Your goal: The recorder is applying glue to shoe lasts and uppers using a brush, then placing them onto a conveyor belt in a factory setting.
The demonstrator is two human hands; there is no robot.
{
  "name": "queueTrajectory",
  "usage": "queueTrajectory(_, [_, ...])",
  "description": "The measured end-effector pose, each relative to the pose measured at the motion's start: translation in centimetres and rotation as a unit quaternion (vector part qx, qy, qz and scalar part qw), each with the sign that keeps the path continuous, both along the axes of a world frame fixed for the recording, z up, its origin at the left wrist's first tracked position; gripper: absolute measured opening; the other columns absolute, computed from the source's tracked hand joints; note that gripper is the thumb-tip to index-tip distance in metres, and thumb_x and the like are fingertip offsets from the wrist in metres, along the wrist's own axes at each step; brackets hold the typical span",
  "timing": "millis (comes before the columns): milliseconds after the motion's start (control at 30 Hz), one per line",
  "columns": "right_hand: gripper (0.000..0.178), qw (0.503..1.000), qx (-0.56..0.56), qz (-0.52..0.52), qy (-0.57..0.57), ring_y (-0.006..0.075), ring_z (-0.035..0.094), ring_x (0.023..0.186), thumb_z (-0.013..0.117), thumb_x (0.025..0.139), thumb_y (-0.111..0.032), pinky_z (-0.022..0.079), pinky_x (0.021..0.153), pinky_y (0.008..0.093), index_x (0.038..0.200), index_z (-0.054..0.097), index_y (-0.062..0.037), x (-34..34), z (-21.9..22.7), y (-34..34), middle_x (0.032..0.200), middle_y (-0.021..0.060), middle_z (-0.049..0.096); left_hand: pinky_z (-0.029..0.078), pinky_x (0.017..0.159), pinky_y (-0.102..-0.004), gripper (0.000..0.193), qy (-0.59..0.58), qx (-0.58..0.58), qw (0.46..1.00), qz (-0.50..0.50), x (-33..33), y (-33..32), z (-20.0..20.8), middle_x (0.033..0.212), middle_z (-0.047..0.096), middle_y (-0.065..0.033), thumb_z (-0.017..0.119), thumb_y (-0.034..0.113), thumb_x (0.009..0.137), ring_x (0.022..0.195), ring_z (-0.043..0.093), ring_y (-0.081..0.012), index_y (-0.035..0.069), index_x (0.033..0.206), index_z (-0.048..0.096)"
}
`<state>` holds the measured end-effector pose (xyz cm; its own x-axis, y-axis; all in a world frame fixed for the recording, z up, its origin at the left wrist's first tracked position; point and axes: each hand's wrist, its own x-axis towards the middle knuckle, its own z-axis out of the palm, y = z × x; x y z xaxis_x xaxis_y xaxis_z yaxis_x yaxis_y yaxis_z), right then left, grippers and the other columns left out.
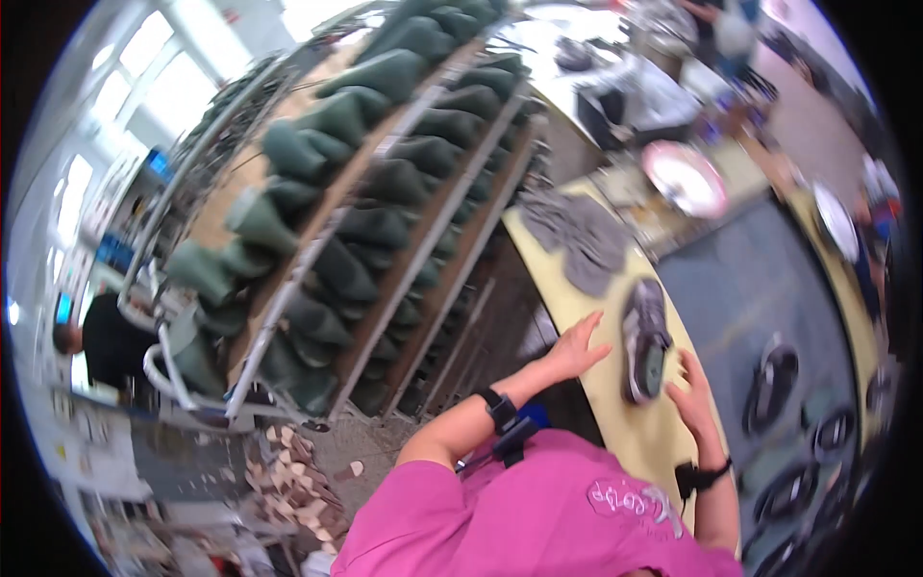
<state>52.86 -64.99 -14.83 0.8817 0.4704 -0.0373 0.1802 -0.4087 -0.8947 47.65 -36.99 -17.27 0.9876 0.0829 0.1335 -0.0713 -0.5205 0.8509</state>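
A dark grey shoe with a pale sole edge [642,332] lies lengthwise on the narrow yellow tabletop [601,385]; something green shows in its opening. To its left, my left hand [579,348] is open, fingers stretched toward the shoe but apart from it. On the other side, my right hand [692,396] is open too, its fingers spread beside the shoe's near end; whether they touch it I cannot tell. Beyond the shoe, a crumpled grey cloth [577,236] rests on the same tabletop.
Left stands a tiered rack [385,154] packed with green shoe forms. A dark conveyor belt [731,279] carrying several shoes [772,385] runs along the right. Farther back is a round white dish with a pink rim [685,179]. A person in black [113,337] is at far left; small pieces [298,486] are heaped below the rack.
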Motion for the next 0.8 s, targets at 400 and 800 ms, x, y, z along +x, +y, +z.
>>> queueTrajectory(400, [0.042, 0.911, 0.143, 0.332, -0.201, 0.0227, 0.061, 0.096, 0.059, 0.080, -0.007, 0.047, 0.085, 0.0322, 0.118, 0.046, 0.0022, 5.7, 24.0, 27.2, 0.099, 0.0143, 0.063, 0.050, 0.074, -0.0331, 0.054, 0.101, -0.136, 0.974, 0.154, -7.5, 10.8, 1.5, 0.088, 0.064, -0.0141, 0.065, 0.021, 0.076, 0.080, 0.064, -0.0237, 0.001, 0.122, 0.046])
queueTrajectory(800, [0.054, 0.696, 0.093, 0.510, -0.496, 0.0320, 0.063, 0.079, 0.069, 0.074, -0.033, 0.051, 0.063, 0.0389, 0.109, 0.049, 0.0038, -6.2, 32.3, 48.3, 0.105, 0.0265, 0.054, 0.050, 0.073, -0.0295, 0.051, 0.126, -0.223, 0.944, 0.207, -11.6, 16.8, 1.9, 0.098, 0.061, -0.0136, 0.064, 0.016, 0.079, 0.083, 0.061, -0.0169, 0.000, 0.124, 0.045])
